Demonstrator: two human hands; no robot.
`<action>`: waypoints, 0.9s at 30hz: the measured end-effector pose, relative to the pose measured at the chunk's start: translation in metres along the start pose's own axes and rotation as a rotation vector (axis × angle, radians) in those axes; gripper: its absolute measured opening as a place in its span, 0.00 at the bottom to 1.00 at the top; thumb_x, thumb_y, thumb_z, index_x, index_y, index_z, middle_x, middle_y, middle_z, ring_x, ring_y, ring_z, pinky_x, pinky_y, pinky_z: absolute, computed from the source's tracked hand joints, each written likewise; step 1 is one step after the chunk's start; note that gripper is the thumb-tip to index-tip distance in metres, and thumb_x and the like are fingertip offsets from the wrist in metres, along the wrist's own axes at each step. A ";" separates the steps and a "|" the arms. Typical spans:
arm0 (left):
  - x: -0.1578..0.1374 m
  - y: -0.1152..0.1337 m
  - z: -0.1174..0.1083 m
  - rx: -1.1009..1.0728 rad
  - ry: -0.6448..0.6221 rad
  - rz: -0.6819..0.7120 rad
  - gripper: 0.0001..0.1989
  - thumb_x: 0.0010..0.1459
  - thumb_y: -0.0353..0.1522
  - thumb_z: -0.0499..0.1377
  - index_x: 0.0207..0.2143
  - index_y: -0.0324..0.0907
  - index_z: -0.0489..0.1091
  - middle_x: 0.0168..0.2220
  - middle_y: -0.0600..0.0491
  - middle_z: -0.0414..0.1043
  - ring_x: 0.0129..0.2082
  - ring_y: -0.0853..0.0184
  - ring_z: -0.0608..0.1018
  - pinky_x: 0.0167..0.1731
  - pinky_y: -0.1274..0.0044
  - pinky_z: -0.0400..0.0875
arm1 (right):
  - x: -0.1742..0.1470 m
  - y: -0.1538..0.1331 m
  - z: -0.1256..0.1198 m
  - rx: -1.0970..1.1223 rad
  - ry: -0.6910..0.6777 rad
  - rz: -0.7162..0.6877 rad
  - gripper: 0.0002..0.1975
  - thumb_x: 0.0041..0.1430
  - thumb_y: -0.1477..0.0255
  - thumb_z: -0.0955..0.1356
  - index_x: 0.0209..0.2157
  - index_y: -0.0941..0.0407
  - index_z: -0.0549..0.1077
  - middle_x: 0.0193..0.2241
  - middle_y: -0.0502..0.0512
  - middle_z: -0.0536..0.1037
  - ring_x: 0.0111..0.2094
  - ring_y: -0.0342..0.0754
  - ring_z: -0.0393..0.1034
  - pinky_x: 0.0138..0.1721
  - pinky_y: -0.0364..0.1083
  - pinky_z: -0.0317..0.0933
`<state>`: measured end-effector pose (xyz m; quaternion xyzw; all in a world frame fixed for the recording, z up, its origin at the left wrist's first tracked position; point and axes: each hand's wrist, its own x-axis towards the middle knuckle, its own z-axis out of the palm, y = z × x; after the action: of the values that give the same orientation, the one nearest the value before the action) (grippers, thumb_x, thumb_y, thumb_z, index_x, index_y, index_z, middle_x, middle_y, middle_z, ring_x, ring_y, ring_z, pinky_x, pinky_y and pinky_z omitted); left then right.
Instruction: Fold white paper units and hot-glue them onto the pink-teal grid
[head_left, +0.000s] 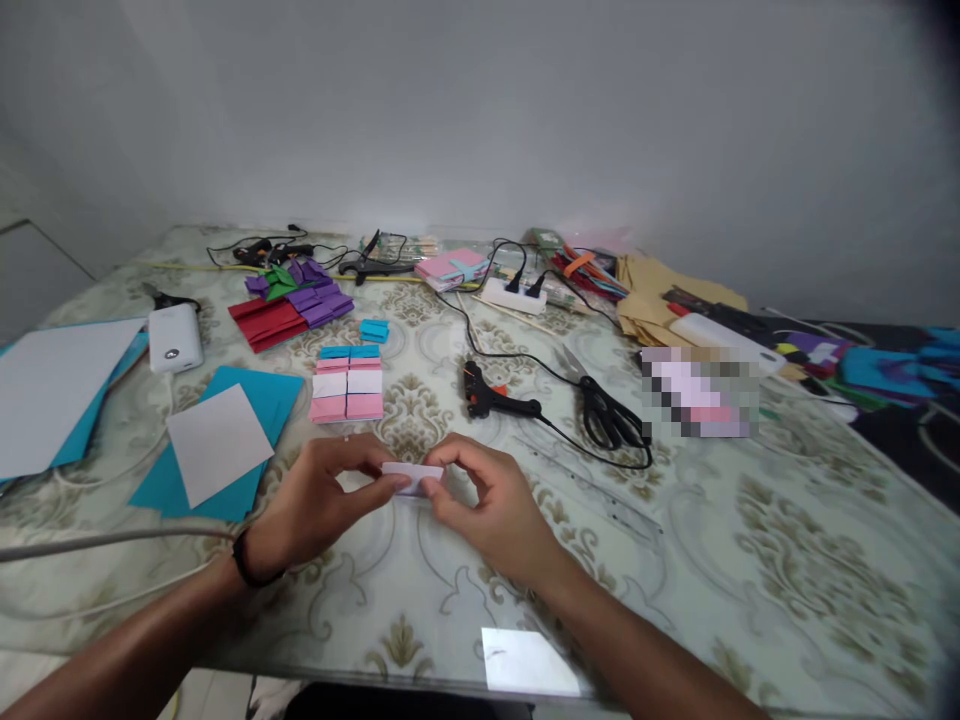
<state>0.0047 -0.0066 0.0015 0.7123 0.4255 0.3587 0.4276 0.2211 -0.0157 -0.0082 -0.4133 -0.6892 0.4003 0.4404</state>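
Between my two hands, just above the patterned tablecloth, is a small folded piece of white paper (412,470). My left hand (330,488) pinches its left end between thumb and fingers. At the other end, my right hand (480,490) grips it the same way. Beyond my hands lie folded paper strips in pink, white and blue (346,383), set in two columns. A small folded blue piece (374,331) rests behind them. Left of my left hand, a white paper square (220,445) lies on blue sheets (281,395).
A black glue gun (499,395) and black-handled scissors (604,405) lie right of centre. A white power strip (514,295) with plugs stands behind. Red, purple and green folded papers (292,305), a white power bank (175,338) and stacked sheets (64,390) occupy the left. Cables cross the table.
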 end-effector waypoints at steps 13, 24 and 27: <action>-0.005 0.008 0.012 0.076 -0.013 0.117 0.03 0.61 0.27 0.65 0.34 0.42 0.78 0.31 0.57 0.80 0.31 0.70 0.79 0.35 0.79 0.71 | -0.002 -0.004 0.006 -0.011 -0.044 -0.055 0.05 0.53 0.77 0.70 0.30 0.54 0.71 0.27 0.46 0.74 0.28 0.43 0.67 0.32 0.42 0.59; -0.001 0.006 0.003 0.022 -0.005 0.048 0.05 0.62 0.30 0.64 0.31 0.41 0.79 0.30 0.55 0.80 0.31 0.68 0.79 0.34 0.78 0.71 | 0.006 0.001 -0.010 -0.003 -0.070 -0.022 0.04 0.54 0.77 0.69 0.28 0.55 0.71 0.26 0.46 0.71 0.28 0.43 0.65 0.33 0.43 0.59; -0.001 0.003 0.000 0.028 -0.010 -0.010 0.07 0.62 0.33 0.65 0.31 0.41 0.80 0.30 0.54 0.81 0.31 0.67 0.79 0.33 0.78 0.71 | 0.007 0.001 -0.012 -0.028 -0.076 -0.025 0.04 0.55 0.77 0.70 0.28 0.55 0.72 0.25 0.46 0.72 0.28 0.43 0.65 0.34 0.43 0.58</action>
<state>0.0053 -0.0087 0.0043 0.7179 0.4319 0.3469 0.4216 0.2306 -0.0066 -0.0038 -0.3953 -0.7162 0.4004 0.4129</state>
